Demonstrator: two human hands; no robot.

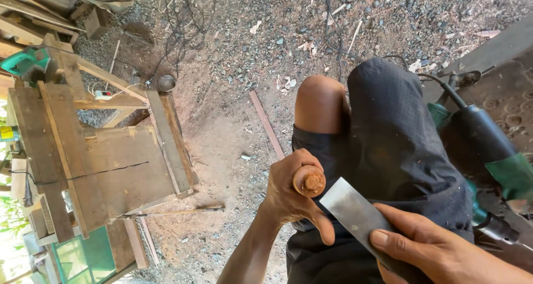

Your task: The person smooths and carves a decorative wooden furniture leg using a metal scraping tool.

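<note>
Right hand (427, 250) pinching a flat grey metal blade (355, 212) beside a reddish, rough-ended wooden peg (309, 181), left hand (288, 192) wrapped round it.

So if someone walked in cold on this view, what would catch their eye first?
Probably the two hands low in the centre: the left hand grips a round reddish wooden piece end-on, while the right hand holds a flat metal blade angled up toward it. Next, the green-and-black power tool lying at the right edge, and the rough wooden workbench standing on the gravel ground to the left.
</note>
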